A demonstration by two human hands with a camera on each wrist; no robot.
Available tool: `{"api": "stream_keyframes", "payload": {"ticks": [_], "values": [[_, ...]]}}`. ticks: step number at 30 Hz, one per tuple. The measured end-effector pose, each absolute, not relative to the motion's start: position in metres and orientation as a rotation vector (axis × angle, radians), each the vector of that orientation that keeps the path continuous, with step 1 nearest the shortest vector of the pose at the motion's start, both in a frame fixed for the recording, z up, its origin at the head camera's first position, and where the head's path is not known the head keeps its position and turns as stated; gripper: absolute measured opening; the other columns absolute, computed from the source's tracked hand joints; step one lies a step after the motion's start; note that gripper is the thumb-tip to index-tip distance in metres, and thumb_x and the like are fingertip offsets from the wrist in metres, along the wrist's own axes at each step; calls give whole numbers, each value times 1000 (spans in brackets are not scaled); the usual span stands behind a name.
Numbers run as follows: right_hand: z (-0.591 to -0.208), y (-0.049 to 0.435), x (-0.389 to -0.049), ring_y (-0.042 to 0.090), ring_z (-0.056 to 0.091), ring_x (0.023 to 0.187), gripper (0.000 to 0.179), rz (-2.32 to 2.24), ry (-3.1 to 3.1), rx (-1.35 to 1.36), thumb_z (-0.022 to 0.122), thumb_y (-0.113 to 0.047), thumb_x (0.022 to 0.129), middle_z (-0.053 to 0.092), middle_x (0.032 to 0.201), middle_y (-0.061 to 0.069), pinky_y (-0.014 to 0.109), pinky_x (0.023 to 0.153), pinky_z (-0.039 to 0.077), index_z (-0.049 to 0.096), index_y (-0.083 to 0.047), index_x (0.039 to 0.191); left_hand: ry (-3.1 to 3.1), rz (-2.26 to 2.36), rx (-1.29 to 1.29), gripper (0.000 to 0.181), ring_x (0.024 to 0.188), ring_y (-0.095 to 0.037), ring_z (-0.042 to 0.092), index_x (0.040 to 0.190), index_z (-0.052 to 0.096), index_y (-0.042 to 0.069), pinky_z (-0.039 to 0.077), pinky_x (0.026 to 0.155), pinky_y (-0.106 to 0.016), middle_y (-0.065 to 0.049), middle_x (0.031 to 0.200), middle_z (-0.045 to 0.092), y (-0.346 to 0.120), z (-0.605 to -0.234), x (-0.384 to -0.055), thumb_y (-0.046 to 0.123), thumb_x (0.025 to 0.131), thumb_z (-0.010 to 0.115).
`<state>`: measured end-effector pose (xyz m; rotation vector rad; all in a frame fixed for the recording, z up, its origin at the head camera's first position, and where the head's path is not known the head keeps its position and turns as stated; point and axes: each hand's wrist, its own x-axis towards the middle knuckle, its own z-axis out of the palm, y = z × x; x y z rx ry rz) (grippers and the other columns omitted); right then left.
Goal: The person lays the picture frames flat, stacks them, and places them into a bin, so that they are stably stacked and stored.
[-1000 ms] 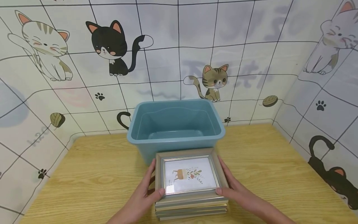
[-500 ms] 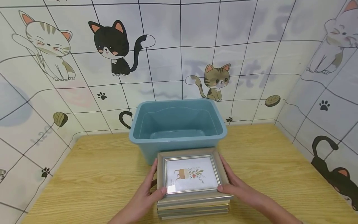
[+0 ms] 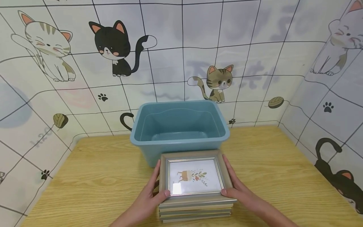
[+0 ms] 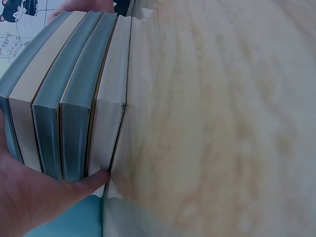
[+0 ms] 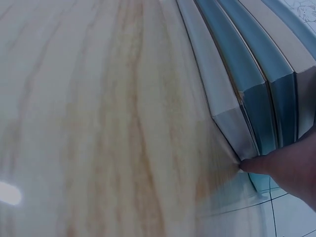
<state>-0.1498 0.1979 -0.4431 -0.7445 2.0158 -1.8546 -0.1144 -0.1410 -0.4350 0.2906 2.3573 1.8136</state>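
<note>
A stack of several picture frames (image 3: pixel 195 198) lies flat on the wooden table, directly in front of a blue plastic box. Their edges alternate between blue-grey and pale in the left wrist view. On top, the picture frame (image 3: pixel 195 176) shows a print of a plant in an orange stand. My left hand (image 3: pixel 147 192) grips the stack's left side, its thumb on the top frame's near left corner. On the opposite side my right hand (image 3: pixel 241 189) grips likewise, its thumb on the near right corner. In the right wrist view, a fingertip (image 5: pixel 249 164) reaches the lowest frame's edge.
The blue plastic box (image 3: pixel 181 143) stands open-topped behind the stack, and nothing shows inside it. A wall covering with cartoon cats (image 3: pixel 167 63) encloses the table at the back and both sides. Bare wooden table (image 3: pixel 93 179) extends left and right of the stack.
The top picture frame has shifted slightly to the right, with both hands keeping their hold. The head view has moved a little. The box stays where it was.
</note>
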Motion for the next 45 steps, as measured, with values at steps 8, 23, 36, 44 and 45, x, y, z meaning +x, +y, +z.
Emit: {"api": "stream_keyframes", "payload": {"ticks": [8,23,36,44,45], "values": [[-448,190,-148,46,-15,145,98,-1924,2004,-722,54,-16,94,-25,166,16,79,103,-3,-12,-30,164,2336,1856,291,88,141,-51,35,166,8,37,43,105,-60,-18,169,11,-143,-435,-112,24,101,66],[-453,191,-136,28,-17,149,96,-1996,1990,-798,49,-13,95,-25,168,0,79,98,-14,-14,-33,163,2169,2030,575,100,144,-61,15,166,6,36,53,94,-41,-21,169,1,-148,-444,-104,14,96,73],[-447,188,-128,41,5,146,91,-1947,2024,-690,50,-21,100,-20,168,12,73,108,13,-13,-38,163,2213,2007,470,94,143,-62,19,166,10,35,53,95,-48,-22,169,5,-148,-434,-101,11,98,70],[-437,184,-129,50,-19,148,89,-1918,2132,-587,52,-27,99,-20,168,14,86,97,-10,-7,-33,165,2293,1937,410,87,142,-59,26,166,13,28,37,107,-64,-21,168,13,-150,-428,-106,19,100,68],[-436,184,-129,50,-20,147,89,-1910,2140,-575,52,-28,99,-20,168,15,86,96,-10,-7,-32,165,2284,1941,395,87,144,-57,25,166,13,28,34,109,-65,-20,168,14,-150,-427,-106,19,100,68]]}}
